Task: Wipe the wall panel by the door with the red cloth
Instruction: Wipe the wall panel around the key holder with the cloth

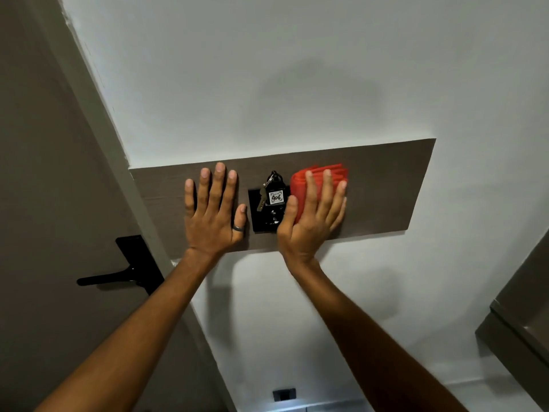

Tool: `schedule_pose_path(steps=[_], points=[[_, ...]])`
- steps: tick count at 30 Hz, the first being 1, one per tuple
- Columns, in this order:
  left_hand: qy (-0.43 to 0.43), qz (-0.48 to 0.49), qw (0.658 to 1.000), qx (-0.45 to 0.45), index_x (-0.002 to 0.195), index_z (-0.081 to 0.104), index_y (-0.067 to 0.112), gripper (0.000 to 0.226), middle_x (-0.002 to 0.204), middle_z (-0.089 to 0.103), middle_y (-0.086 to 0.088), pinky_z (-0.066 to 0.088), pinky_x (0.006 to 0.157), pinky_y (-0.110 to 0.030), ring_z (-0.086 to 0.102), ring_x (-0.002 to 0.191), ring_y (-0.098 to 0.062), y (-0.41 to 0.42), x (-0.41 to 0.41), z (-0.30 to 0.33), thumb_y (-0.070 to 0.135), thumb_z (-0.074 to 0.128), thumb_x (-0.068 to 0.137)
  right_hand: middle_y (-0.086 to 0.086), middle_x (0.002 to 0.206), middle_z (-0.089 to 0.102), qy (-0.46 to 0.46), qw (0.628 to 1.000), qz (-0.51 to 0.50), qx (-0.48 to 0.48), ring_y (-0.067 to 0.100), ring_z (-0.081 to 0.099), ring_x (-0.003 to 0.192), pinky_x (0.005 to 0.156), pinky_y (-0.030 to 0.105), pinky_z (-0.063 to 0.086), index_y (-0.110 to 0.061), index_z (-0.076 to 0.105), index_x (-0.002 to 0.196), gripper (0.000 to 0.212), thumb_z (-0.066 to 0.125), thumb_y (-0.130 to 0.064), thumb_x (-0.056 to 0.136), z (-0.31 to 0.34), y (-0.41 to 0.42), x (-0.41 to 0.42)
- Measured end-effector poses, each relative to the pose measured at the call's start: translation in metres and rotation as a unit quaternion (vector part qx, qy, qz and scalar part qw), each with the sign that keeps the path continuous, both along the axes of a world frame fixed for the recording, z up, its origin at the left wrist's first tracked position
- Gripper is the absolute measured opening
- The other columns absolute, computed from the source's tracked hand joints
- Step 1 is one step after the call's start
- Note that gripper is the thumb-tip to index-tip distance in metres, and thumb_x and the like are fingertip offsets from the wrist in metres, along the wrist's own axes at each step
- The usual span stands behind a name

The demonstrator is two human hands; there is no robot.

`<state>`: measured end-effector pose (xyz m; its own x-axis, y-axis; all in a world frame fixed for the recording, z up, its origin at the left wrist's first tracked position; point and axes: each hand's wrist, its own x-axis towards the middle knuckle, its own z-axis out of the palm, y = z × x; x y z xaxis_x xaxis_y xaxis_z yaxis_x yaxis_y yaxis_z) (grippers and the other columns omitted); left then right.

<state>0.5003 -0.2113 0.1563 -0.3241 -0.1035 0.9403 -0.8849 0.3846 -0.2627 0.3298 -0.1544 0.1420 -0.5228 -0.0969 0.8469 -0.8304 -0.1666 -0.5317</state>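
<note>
A long brown wood-grain wall panel (386,185) runs across the white wall, just right of the door. My right hand (312,215) presses a folded red cloth (300,181) flat against the panel, fingers spread over it. My left hand (212,212) lies flat on the panel's left part, fingers apart, holding nothing, with a ring on the thumb. Between my hands a black switch plate (255,215) is set in the panel, and a key with a tag reading 406 (275,197) hangs in it.
The brown door (44,173) fills the left side, with a black lever handle (118,275) below the panel's height. A dark cabinet (523,316) juts in at the lower right. A small black socket (284,394) sits low on the wall.
</note>
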Motion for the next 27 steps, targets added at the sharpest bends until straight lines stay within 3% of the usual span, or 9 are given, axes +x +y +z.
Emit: schedule_pose_path(steps=[3,4,7,8,12,14,19,27], points=[[-0.001,-0.003,1.000,-0.011,0.161,0.019,0.011,0.069,0.172,-0.002,-0.005,0.004,0.129,-0.049,-0.001,0.159,-0.026,-0.002,0.001,-0.003,0.039,0.041,0.103,0.012,0.156,0.052,0.147,0.989,-0.012,0.018,0.038,0.038,0.151,0.122,0.056,0.035,-0.021,0.055,0.147,0.050,0.038,-0.047,0.108,-0.007,0.007,-0.034],[-0.002,0.001,1.000,-0.014,0.162,0.019,0.011,0.069,0.172,-0.002,-0.005,0.004,0.128,-0.049,-0.001,0.159,-0.026,-0.003,0.001,-0.002,0.039,0.040,0.103,0.012,0.156,0.053,0.128,0.991,-0.026,0.010,0.037,0.039,0.151,0.121,0.056,0.037,-0.021,0.056,0.147,0.050,0.038,-0.046,0.108,-0.001,0.005,-0.043],[0.001,-0.001,1.000,-0.008,0.162,0.020,0.011,0.068,0.172,-0.001,-0.005,0.005,0.128,-0.050,0.000,0.159,-0.026,-0.003,0.000,-0.002,0.040,0.039,0.103,0.009,0.159,0.050,-0.041,0.997,-0.058,-0.019,0.035,0.039,0.153,0.121,0.053,0.036,-0.019,0.057,0.148,0.052,0.036,-0.047,0.109,0.022,-0.003,-0.041],[0.001,-0.003,1.000,-0.009,0.162,0.020,0.011,0.068,0.172,0.000,-0.005,0.005,0.128,-0.050,0.000,0.159,-0.026,-0.004,0.000,-0.003,0.040,0.039,0.103,0.009,0.160,0.049,-0.046,0.997,-0.060,-0.016,0.035,0.038,0.153,0.122,0.054,0.035,-0.020,0.055,0.150,0.053,0.034,-0.047,0.110,0.021,-0.004,-0.035],[0.006,0.001,1.000,-0.011,0.161,0.023,0.010,0.067,0.172,0.002,-0.006,0.004,0.129,-0.050,0.002,0.159,-0.027,-0.006,0.000,-0.004,0.040,0.039,0.103,0.011,0.164,0.041,0.100,0.995,0.007,0.024,0.038,0.030,0.156,0.128,0.054,0.026,-0.021,0.045,0.155,0.054,0.031,-0.049,0.110,-0.019,0.007,-0.025],[0.007,0.006,1.000,-0.013,0.161,0.023,0.010,0.067,0.172,0.002,-0.006,0.003,0.129,-0.050,0.002,0.159,-0.027,-0.005,0.000,-0.003,0.040,0.039,0.104,0.011,0.162,0.040,0.118,0.992,0.018,0.047,0.040,0.030,0.154,0.127,0.054,0.024,-0.020,0.045,0.153,0.053,0.032,-0.048,0.110,-0.034,0.012,-0.020],[0.007,0.003,1.000,-0.012,0.162,0.023,0.010,0.067,0.172,0.003,-0.006,0.004,0.129,-0.050,0.002,0.159,-0.027,-0.005,0.000,-0.004,0.040,0.039,0.104,0.009,0.158,0.047,0.222,0.975,-0.023,0.015,0.038,0.036,0.151,0.122,0.056,0.033,-0.028,0.054,0.148,0.048,0.039,-0.048,0.107,-0.011,0.001,-0.039],[0.002,0.001,1.000,-0.009,0.162,0.022,0.010,0.068,0.171,0.003,-0.006,0.006,0.128,-0.051,0.001,0.159,-0.027,-0.003,0.000,-0.003,0.039,0.041,0.103,0.011,0.154,0.044,0.215,0.976,0.001,0.017,0.044,0.038,0.145,0.118,0.060,0.035,-0.023,0.053,0.143,0.044,0.042,-0.047,0.107,-0.048,0.006,-0.040]])
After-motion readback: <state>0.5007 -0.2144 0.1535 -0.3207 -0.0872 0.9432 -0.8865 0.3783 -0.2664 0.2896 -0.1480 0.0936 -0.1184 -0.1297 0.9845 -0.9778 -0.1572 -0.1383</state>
